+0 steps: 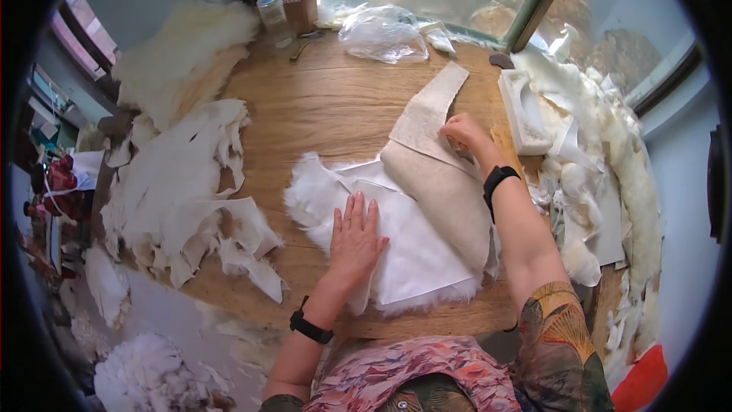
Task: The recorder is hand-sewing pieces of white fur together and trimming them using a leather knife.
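My left hand (357, 240) lies flat with spread fingers on a white piece (419, 271) of fur, its smooth side up and fluffy edges showing at the left and bottom. A beige, felt-like pattern piece (427, 183) lies over the right part of it, with a narrow strip reaching toward the back of the table. My right hand (462, 133) is closed at the right edge of this beige piece, fingertips curled onto it; what exactly is pinched is partly hidden.
Torn pale hides (168, 183) and a cream fleece (183, 46) cover the left side. At the back stand a jar (276, 19) and cardboard box (301, 11), beside a plastic bag (381, 34). A white tray (522, 111) and fur scraps (579, 214) line the right edge of the wooden table (313, 91).
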`<move>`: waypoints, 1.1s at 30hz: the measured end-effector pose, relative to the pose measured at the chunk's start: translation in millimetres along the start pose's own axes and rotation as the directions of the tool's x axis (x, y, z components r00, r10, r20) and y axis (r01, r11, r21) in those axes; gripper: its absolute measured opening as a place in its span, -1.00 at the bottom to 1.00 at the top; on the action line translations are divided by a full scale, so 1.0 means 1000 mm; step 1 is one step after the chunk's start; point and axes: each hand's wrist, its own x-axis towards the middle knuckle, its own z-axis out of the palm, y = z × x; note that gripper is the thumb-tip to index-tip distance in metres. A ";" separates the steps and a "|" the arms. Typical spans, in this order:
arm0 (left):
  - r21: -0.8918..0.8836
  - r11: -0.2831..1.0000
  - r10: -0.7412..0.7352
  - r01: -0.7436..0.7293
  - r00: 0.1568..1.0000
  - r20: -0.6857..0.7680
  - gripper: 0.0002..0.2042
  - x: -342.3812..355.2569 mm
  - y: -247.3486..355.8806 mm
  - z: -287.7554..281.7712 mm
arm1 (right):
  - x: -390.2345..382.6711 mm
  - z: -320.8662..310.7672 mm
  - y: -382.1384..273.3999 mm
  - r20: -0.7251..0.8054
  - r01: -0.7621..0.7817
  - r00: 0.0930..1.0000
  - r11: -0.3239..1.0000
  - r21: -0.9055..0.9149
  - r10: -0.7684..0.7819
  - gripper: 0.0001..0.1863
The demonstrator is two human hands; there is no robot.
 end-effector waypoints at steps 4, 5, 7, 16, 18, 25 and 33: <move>-0.089 0.996 0.012 -0.023 0.993 -0.116 -0.30 -0.016 0.005 -0.018 | -0.060 -0.022 -0.055 -0.024 0.216 0.976 0.957 0.192 -0.215 -0.81; -0.178 0.983 0.028 -0.052 0.990 -0.138 -0.31 -0.021 0.005 -0.022 | -0.070 -0.025 -0.061 -0.108 0.312 0.948 0.941 0.130 -0.299 -0.83; -0.256 0.966 0.006 -0.045 0.988 -0.152 -0.31 -0.038 -0.012 -0.024 | -0.114 -0.007 -0.096 -0.125 0.492 0.871 0.845 0.212 -0.476 -0.87; -0.995 -0.070 -0.422 0.069 0.902 0.092 -0.34 -0.051 -0.069 -0.025 | -0.313 0.100 -0.134 0.623 0.412 0.507 0.802 0.432 -0.596 -0.73; -0.995 -0.083 -0.428 0.051 0.900 0.082 -0.32 -0.053 -0.073 -0.023 | -0.306 0.076 -0.127 0.742 0.296 0.399 0.842 0.452 -0.539 -0.75; -0.521 0.853 -0.120 -0.028 0.961 -0.248 -0.51 -0.038 -0.060 -0.043 | -0.239 0.053 -0.075 0.554 0.345 0.736 0.920 0.186 -0.389 -0.77; -0.537 0.825 -0.304 0.175 0.939 -0.161 -0.81 -0.035 -0.075 -0.039 | -0.213 0.050 -0.061 0.474 0.175 0.824 0.935 0.308 -0.310 -0.81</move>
